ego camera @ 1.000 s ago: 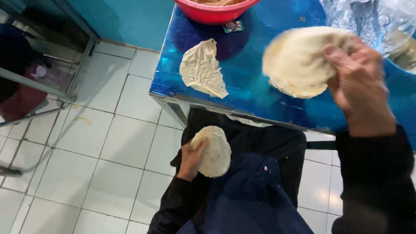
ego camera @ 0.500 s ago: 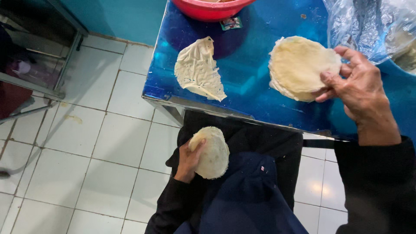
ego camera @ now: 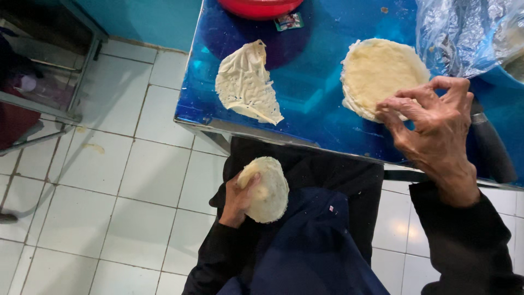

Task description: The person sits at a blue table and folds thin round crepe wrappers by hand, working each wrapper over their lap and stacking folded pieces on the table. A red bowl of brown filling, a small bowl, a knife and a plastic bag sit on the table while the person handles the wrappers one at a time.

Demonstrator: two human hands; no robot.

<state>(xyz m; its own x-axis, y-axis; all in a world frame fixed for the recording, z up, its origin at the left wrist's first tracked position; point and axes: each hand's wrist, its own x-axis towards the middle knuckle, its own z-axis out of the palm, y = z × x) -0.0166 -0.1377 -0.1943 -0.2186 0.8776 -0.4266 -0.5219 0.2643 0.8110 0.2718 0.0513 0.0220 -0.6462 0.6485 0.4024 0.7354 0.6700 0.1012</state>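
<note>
Fingers of right hand [ego camera: 436, 128] curl, seemingly touching flat dough [ego camera: 382, 76]; left hand [ego camera: 238, 199] grips dough disc [ego camera: 267, 189].

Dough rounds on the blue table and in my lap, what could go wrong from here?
1. The torn dough sheet lies close to the table edge; a nudge might send it to the tiled floor.
2. The left hand holds a dough round over the lap, off the table; a loose grip could drop it.
3. The right hand presses only the rim of the dough stack, which might tear.

Blue table [ego camera: 322, 104], red bowl [ego camera: 259, 7] (glossy), pale cream dough rounds [ego camera: 382, 74].
</note>
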